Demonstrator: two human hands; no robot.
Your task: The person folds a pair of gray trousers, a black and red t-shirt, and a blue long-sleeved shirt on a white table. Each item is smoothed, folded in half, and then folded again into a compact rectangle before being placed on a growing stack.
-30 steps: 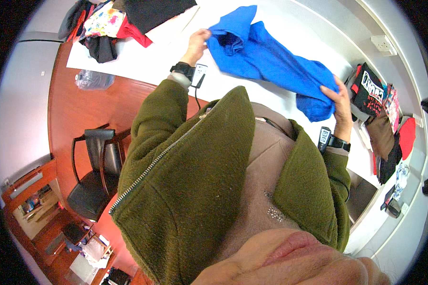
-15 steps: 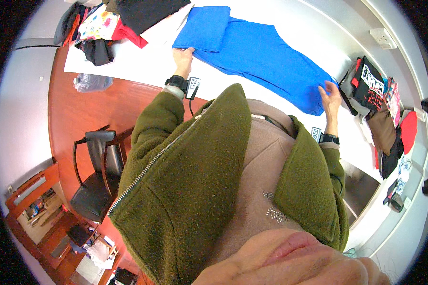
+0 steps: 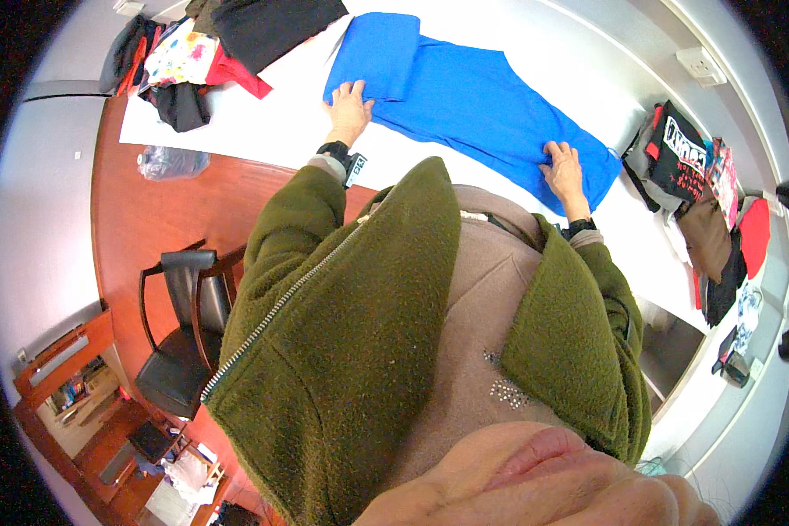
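A bright blue garment [image 3: 491, 101] is spread across the white tabletop, its left end doubled over into a squarish flap; its exact kind I cannot make out. On the near left corner of that flap lies my left hand [image 3: 349, 112], fingers spread on the cloth. My right hand [image 3: 565, 173] rests on the garment's right part near its front edge, fingers apart and slightly bent. Neither hand grips the fabric. Light wrinkles run along the near side of the cloth.
A mixed clothes pile [image 3: 184, 57] lies at the back left, with a black garment [image 3: 276, 31] on its right. Another clothes stack [image 3: 684, 162] sits at the right by the wall. A clear plastic bag [image 3: 175, 163] is on the reddish-brown table, near a black chair [image 3: 184, 333].
My right hand has moved left from beside the garment's right end and come down onto the cloth. My left hand has shifted from the flap's edge to lie on top of it.
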